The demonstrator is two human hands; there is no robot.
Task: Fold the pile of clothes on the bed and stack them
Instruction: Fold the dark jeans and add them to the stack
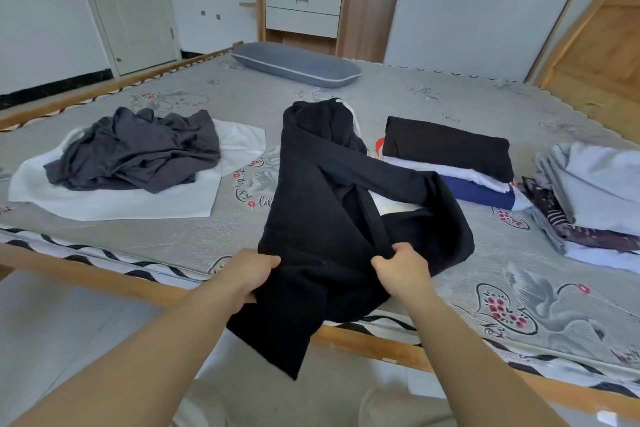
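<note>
Gripping the black garment (329, 218) at its near end, my left hand (251, 276) pinches the left edge and my right hand (401, 269) clenches a fold just right of centre. The garment runs away from my hands across the bed (519, 288), one part trailing right toward the folded stack (450, 156), and its near corner hangs over the bed's wooden rail. The stack, black on white on blue, lies beyond my right hand. The unfolded pile (135, 152), dark grey cloth on white, lies well left of the garment. A grey pillow (294, 64) sits at the far edge.
</note>
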